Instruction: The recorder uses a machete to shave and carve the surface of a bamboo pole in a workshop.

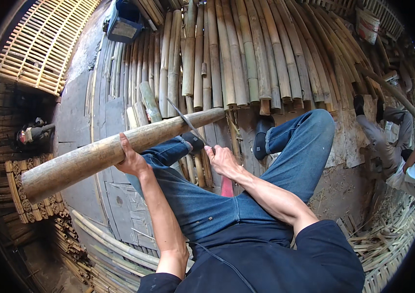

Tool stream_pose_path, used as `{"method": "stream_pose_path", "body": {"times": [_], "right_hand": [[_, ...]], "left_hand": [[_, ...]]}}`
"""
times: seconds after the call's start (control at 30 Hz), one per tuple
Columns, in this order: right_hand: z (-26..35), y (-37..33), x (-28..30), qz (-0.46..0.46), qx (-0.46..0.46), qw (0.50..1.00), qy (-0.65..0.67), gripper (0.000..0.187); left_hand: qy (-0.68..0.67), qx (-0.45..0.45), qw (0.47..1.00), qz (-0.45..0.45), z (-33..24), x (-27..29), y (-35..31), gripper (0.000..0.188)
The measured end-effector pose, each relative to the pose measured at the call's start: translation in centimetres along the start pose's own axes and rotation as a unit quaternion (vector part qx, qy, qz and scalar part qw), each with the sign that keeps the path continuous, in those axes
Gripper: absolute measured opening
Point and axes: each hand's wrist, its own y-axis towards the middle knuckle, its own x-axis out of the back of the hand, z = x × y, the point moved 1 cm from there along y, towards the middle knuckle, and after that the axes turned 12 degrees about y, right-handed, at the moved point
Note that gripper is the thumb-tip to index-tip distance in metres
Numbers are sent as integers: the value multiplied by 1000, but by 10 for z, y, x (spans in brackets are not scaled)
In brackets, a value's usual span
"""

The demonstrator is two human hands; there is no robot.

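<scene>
Head view: bamboo pole (78,163) slants across the front of the person, over the left side of the jeans (298,134); broad end out to the left, narrower-looking end up near the row of bamboo poles (251,63). Surface is tan-brown with greyish, mottled weathering, round and mostly straight; left end cut blunt, right end darker. Left hand (134,161) grips the pole from below, thumb up along the side. Right hand (224,162) is closed around a knife, handle mostly hidden; its thin dark blade (184,117) crosses the pole. Can't tell if the edge touches it.
</scene>
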Motion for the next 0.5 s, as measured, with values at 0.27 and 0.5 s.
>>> {"method": "stream_pose_path", "body": {"times": [0.27,0.5], "right_hand": [[2,-20,-17,50,70,996,21,62],[-42,33,-16,-27,-58,998,25,71]], "left_hand": [[53,-22,998,-14,0,0,-15,63],[15,5,1000,-1,-2,8,-27,74]]}}
